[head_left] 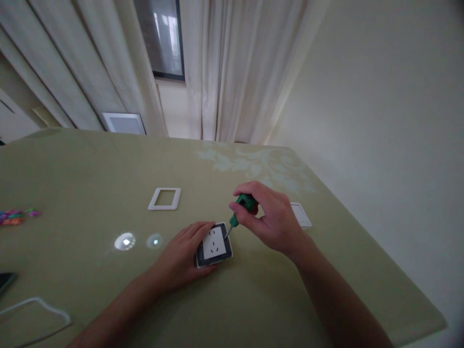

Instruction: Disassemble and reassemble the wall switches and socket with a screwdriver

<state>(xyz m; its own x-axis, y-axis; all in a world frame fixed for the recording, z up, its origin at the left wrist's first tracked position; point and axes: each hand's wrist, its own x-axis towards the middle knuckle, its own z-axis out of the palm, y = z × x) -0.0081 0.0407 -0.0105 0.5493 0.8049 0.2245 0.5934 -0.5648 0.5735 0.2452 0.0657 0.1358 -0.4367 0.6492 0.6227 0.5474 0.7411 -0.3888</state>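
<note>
My left hand grips a wall socket from its left side, thumb below and fingers along the upper edge. The socket has a white face with several slots and a dark frame around it, and it tilts slightly above the table. In my right hand is a screwdriver with a green handle, fingers wrapped round it. Its thin metal shaft slants down to the dark frame at the socket's right edge. Whether the tip sits in a screw is too small to tell.
A white square frame lies on the green-covered table beyond my left hand. Another white plate is partly hidden behind my right hand. At the left are small colourful pieces, a dark object and a white cable.
</note>
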